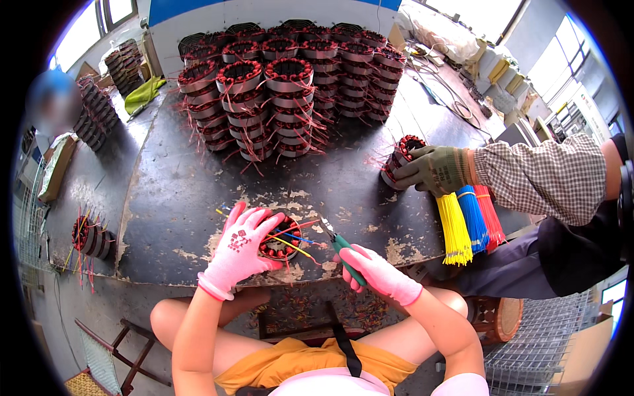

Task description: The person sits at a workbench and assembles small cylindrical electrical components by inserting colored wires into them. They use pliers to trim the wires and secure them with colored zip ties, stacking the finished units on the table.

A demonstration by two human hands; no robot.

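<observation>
My left hand (239, 247), in a pink-and-white glove, grips a motor stator (288, 245) near the table's front edge. Its thumb lies at the near side of the ring and its fingers spread over the far side, hiding the left part. Red, blue and yellow wires stick out of the stator to the right. In my right hand (375, 269), gloved alike, is a pair of wire cutters (345, 249) with green handles. The jaws point up and left, beside the wire ends; whether they touch a wire I cannot tell.
Stacks of stators (288, 105) stand at the back of the dark table (178, 218). Right of me, a co-worker's gloved hand (439, 169) holds another stator (398, 162). Yellow, blue and red wire bundles (473, 218) lie below it. More wired stators (92, 237) sit at left.
</observation>
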